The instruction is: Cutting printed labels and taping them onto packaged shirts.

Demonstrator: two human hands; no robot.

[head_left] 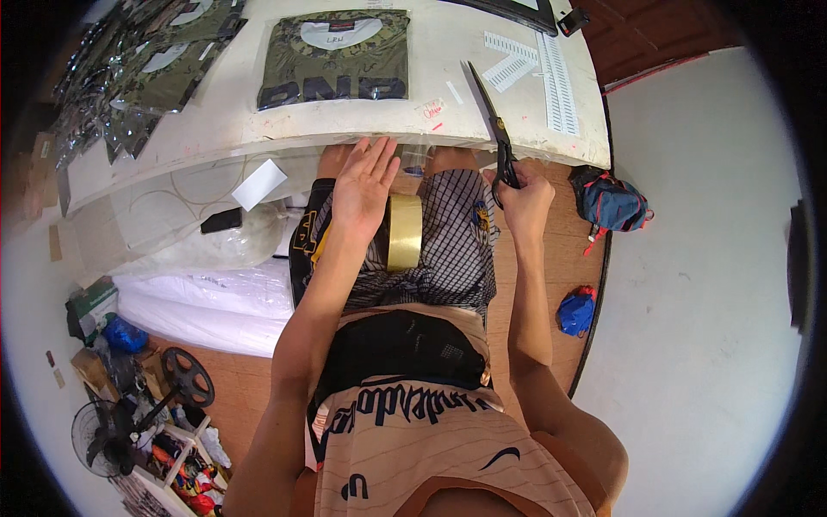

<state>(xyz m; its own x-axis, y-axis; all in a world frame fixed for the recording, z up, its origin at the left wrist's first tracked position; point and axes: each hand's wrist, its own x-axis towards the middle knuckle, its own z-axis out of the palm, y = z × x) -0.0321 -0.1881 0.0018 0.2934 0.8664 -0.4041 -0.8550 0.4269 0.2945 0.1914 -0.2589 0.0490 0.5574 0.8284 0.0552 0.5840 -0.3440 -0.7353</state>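
Note:
My left hand [363, 191] is palm up with its fingers stretched out, their tips at the front edge of the white table [215, 131], near some clear plastic along it. A wide roll of yellowish tape [405, 233] rests in my lap beside that wrist. My right hand [525, 194] grips black scissors [501, 142] by the handles, their long blades reaching over the tabletop. A folded camouflage shirt [327, 65] in a clear bag lies on the table beyond my left hand.
More bagged camouflage shirts [164, 52] are piled at the back left, and label strips [556, 82] lie at the right. Under the tabletop are a black phone [221, 221] and white card [259, 183]. A backpack [613, 207], blue bag [575, 310] and fan [99, 435] stand around me.

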